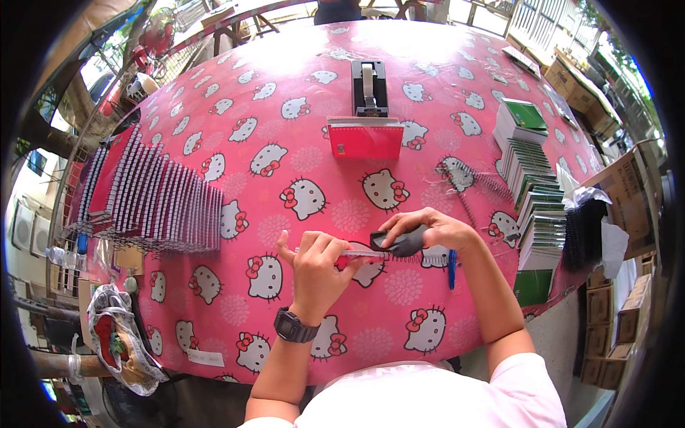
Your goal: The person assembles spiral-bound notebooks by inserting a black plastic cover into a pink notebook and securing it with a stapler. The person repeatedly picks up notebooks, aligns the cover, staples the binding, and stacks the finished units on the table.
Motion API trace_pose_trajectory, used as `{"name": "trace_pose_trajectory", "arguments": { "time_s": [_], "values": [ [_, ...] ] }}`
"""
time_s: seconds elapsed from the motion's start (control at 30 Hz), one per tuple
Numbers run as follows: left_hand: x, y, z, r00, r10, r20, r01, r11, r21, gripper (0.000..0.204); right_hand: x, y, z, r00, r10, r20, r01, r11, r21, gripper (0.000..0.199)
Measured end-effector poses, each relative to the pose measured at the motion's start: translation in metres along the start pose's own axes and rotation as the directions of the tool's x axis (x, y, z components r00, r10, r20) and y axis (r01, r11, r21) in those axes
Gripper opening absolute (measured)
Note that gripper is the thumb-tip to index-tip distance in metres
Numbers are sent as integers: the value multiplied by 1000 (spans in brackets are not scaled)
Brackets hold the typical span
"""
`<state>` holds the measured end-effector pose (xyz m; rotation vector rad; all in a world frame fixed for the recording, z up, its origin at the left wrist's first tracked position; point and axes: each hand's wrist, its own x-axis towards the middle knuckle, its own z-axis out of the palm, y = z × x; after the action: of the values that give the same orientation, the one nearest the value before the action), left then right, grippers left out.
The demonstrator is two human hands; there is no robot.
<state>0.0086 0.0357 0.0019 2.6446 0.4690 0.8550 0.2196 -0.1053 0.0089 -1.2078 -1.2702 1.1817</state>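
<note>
My left hand [317,262] is closed on a thin notebook [359,252] with a red cover, held nearly edge-on above the table. Its fingers lie on top and the thumb below. A dark wristwatch [294,325] is on that wrist. My right hand [432,228] grips a dark grey, rounded tool [407,243] against the notebook's right end; its exact kind is unclear. From there a dark spiral coil [422,261] stretches to the right under the hand. Close to the coil's far end lies a blue pen-like stick [452,269].
A red spiral notebook stack [365,141] sits in front of a black tape dispenser [368,89]. Long rows of spiral-bound notebooks [153,192] fill the left side. Green-covered notebooks [535,207] line the right edge. Loose coils [492,185] lie beside them. Cardboard boxes [606,321] stand off the table's right.
</note>
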Motion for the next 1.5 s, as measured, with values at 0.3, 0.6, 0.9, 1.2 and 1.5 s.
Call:
{"name": "trace_pose_trajectory", "arguments": {
  "time_s": [0.3, 0.6, 0.9, 1.2, 1.5],
  "values": [
    [0, -2, 5, 997, 44, -64, -48, 997, -53, 26, 7, -2, 4, 977, -2, -214, -93, 898, -430, 50],
    [-1, -5, 5, 997, 50, -51, -53, 997, -64, 28, 11, -2, 13, 951, -23, -307, -121, 889, -442, 54],
    [-1, -22, 25, 950, -304, -68, 104, 514, -851, 84, 13, 3, 18, 980, 1, -198, 27, 990, 141, 68],
    [-12, -39, 42, 939, -181, 293, 340, 352, -872, 40, 9, -13, 24, 978, -61, -201, 37, 992, -122, 55],
    [-8, -37, 39, 925, -206, 319, 363, 232, -902, 37, 7, -13, 30, 977, 41, -211, -95, 963, -252, 64]
  ]
}}
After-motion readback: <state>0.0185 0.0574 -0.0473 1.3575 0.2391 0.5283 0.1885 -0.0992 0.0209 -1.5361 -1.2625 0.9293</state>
